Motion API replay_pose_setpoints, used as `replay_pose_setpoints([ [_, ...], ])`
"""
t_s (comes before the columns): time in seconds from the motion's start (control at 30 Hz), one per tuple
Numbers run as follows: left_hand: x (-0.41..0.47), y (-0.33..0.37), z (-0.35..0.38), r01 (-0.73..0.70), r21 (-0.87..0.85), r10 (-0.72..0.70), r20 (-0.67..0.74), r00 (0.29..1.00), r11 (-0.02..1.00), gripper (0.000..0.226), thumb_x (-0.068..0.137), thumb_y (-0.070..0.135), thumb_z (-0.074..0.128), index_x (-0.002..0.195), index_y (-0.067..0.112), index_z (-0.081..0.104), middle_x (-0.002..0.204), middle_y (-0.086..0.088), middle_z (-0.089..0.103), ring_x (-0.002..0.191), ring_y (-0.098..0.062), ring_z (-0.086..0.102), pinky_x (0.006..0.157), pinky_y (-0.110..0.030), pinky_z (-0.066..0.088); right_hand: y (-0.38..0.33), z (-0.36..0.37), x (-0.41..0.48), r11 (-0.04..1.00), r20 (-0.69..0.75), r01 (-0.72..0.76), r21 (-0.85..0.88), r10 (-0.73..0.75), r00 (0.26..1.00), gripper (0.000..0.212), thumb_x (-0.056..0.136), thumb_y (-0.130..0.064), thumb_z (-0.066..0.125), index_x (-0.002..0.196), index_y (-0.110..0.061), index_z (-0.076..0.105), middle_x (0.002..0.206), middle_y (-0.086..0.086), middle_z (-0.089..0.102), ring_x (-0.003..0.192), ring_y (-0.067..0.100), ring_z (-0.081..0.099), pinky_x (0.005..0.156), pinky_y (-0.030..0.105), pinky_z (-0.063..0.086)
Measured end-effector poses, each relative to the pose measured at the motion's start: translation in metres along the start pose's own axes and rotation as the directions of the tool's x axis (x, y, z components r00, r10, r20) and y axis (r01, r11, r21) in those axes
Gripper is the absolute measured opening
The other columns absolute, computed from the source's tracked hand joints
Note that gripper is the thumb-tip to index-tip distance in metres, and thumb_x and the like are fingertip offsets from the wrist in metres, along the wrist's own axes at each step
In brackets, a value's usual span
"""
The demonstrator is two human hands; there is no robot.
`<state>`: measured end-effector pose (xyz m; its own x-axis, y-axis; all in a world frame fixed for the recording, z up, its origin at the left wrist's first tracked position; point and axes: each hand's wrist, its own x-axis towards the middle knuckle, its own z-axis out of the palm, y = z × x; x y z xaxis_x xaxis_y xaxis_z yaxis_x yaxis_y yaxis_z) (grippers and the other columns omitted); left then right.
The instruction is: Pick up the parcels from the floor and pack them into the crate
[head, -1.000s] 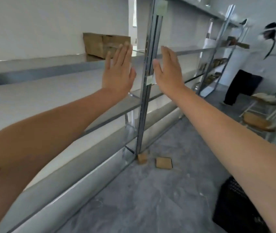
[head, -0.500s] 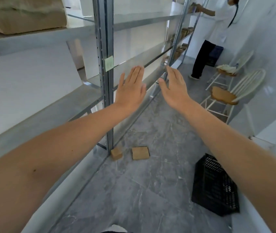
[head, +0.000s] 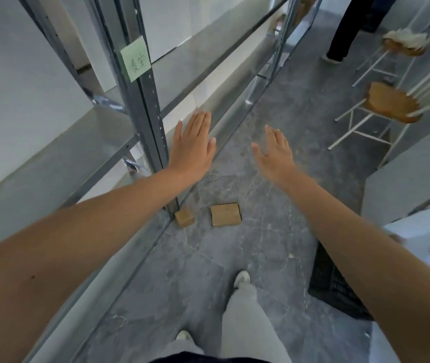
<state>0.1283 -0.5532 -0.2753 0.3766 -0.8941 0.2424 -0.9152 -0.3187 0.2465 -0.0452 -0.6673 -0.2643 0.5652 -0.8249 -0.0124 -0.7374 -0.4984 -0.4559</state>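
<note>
Both hands are up in front of me, empty, fingers straight, palms down. The left hand [head: 193,145] is just beside the shelf post [head: 145,121]; the right hand [head: 274,153] is a little apart from it, out over the open floor [head: 208,271].

Two cardboard parcels lie on the floor, lower than and nearer my feet than both hands, in the gap between my forearms. The small parcel [head: 184,218] sits at the foot of the post, touching it or nearly. The flat parcel [head: 226,214] is just beside it on the right, with its long axis roughly crosswise to me. The left hand is nearer the small parcel; the flat one is about midway, maybe slightly nearer the right. Next I likely bend down and reach.

The black crate [head: 337,292] is on the floor to my right, partly hidden under my right forearm, and I can't see inside.

The floor is grey and marbled, smooth-looking. It's a narrow aisle with metal shelving along the left and a green note [head: 135,62] on the post. There are chairs [head: 389,102] on the right and another person's legs [head: 345,35] at the far end.
</note>
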Motion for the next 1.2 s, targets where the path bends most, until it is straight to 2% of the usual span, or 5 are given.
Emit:
replay_pose_setpoints([
  [0.4,0.095,-0.081,0.134,0.344,-0.134,-0.315,0.197,0.929,0.930,0.057,0.104,0.032,0.032,0.153,0.009,0.017,0.161,-0.007,0.017,0.147,-0.023,0.018,0.120,-0.041,0.019,0.042,0.094,0.191,0.996,0.351,0.088,-0.016,-0.077,0.933,0.061,0.102,-0.035,0.038,0.154,-0.011,0.017,0.160,0.009,0.017,0.147,0.025,0.017,0.120,0.044,0.017],
  [0.6,0.054,-0.116,0.211,0.666,-0.170,-0.566,0.401,0.720,0.727,0.054,0.103,0.028,0.038,0.152,0.008,0.024,0.159,-0.011,0.022,0.145,-0.028,0.024,0.118,-0.041,0.022,0.060,0.173,0.234,0.996,0.492,0.088,-0.002,-0.076,0.867,0.056,0.102,-0.034,0.037,0.150,-0.008,0.024,0.155,0.010,0.023,0.143,0.027,0.024,0.118,0.044,0.022],
  [0.83,0.022,-0.174,0.338,0.755,-0.129,-0.595,0.538,0.597,0.642,0.044,0.100,0.023,0.041,0.141,0.007,0.039,0.141,-0.016,0.045,0.129,-0.033,0.045,0.105,-0.044,0.039,0.106,0.331,0.252,0.998,0.641,0.047,-0.044,-0.008,0.767,0.060,0.103,-0.035,0.035,0.154,-0.009,0.018,0.160,0.009,0.017,0.147,0.026,0.016,0.119,0.044,0.018],
  [1.0,0.013,-0.224,0.457,0.830,-0.091,-0.625,0.614,0.482,0.550,0.033,0.101,0.018,0.041,0.130,0.005,0.050,0.132,-0.018,0.053,0.119,-0.032,0.050,0.087,-0.031,0.036,0.134,0.450,0.277,0.999,0.704,0.003,-0.045,0.029,0.710,0.058,0.104,-0.033,0.033,0.154,-0.009,0.016,0.159,0.011,0.019,0.146,0.027,0.019,0.118,0.040,0.020],
  [1.2,-0.012,-0.280,0.608,0.937,0.032,-0.709,0.663,0.240,0.348,0.036,0.100,0.018,0.040,0.129,0.000,0.052,0.131,-0.024,0.054,0.118,-0.038,0.051,0.092,-0.038,0.040,0.180,0.616,0.279,0.984,0.792,-0.166,-0.069,0.155,0.591,0.045,0.104,-0.028,0.033,0.143,-0.007,0.038,0.148,0.016,0.040,0.130,0.031,0.043,0.106,0.038,0.035],
])
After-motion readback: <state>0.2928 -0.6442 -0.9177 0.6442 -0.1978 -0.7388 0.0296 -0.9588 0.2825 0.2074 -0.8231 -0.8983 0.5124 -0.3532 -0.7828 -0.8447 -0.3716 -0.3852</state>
